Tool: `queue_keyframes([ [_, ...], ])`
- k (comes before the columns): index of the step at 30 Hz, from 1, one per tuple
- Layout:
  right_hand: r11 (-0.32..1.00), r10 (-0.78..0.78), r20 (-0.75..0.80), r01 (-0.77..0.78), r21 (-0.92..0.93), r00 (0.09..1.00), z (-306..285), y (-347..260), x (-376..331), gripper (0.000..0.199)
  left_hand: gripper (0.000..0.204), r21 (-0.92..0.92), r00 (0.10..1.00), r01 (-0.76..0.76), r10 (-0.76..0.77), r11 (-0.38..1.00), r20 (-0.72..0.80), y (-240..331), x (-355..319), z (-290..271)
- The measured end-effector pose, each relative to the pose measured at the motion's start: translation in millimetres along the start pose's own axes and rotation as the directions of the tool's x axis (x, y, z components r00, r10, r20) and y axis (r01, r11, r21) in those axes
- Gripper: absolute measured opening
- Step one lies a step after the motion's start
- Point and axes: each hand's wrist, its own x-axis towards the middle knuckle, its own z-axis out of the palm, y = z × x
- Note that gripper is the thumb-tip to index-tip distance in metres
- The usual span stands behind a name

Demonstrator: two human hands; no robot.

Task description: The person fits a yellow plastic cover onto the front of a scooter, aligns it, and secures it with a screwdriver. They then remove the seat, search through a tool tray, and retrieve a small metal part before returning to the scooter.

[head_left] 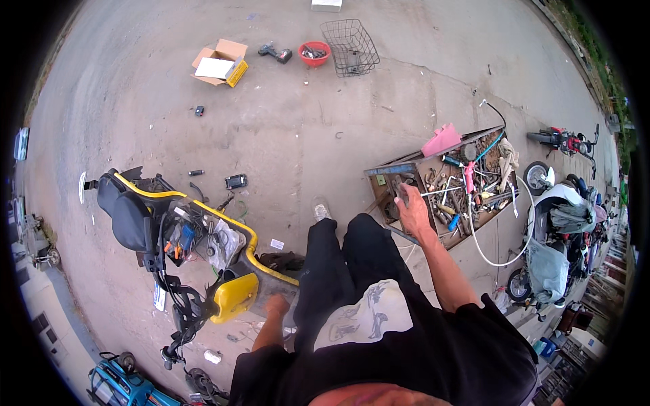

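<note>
My right hand reaches over the small left compartment of a wooden tool tray. Its fingers are apart, with nothing clearly held between them. Heaped in the tray's larger part are wrenches, sockets, a blue-handled tool and a pink air blow gun on a hose. To my left is a yellow-and-black electric scooter with its body opened up. My left hand rests low by its footboard, next to a yellow panel; its fingers are mostly hidden. Wires and a clear plastic bag fill the opened part.
Farther off lie an open cardboard box, a cordless drill, a red bowl of metal parts and a wire basket. A pink plastic piece leans by the tray. Parked scooters stand right; a white hose loops nearby.
</note>
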Motion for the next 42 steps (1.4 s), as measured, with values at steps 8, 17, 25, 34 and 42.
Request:
queue_keyframes([
  [8, 0.947, 0.22, -0.242, -0.266, -0.179, 0.945, -42.7, 55.4, 74.8, 0.06, 0.036, 0.054, 0.944, -0.195, 0.202, 0.979, -0.261, 83.5, 80.4, -141.8],
  [17, 0.854, 0.48, -0.355, -0.52, -0.022, 0.803, -40.2, 123.8, 159.3, 0.074, 0.021, 0.14, 0.688, -0.457, 0.448, 0.879, -0.57, 272.2, 168.1, -424.7],
  [25, 0.731, 0.657, -0.372, -0.675, 0.101, 0.656, -57.2, 113.8, 204.0, 0.084, 0.025, 0.187, 0.499, -0.709, 0.671, 0.68, -0.549, 545.7, 210.6, -621.1],
  [34, 0.372, 0.889, -0.334, -0.918, 0.134, 0.312, -55.3, 94.1, 239.9, 0.087, 0.028, 0.116, 0.618, -0.713, 0.697, 0.692, -0.362, 775.5, 405.3, -687.3],
  [42, -0.083, 0.896, -0.401, -0.959, 0.269, -0.19, -37.9, 113.3, 294.0, 0.084, 0.037, 0.178, 0.711, -0.598, 0.62, 0.782, -0.332, 895.0, 587.4, -705.9],
])
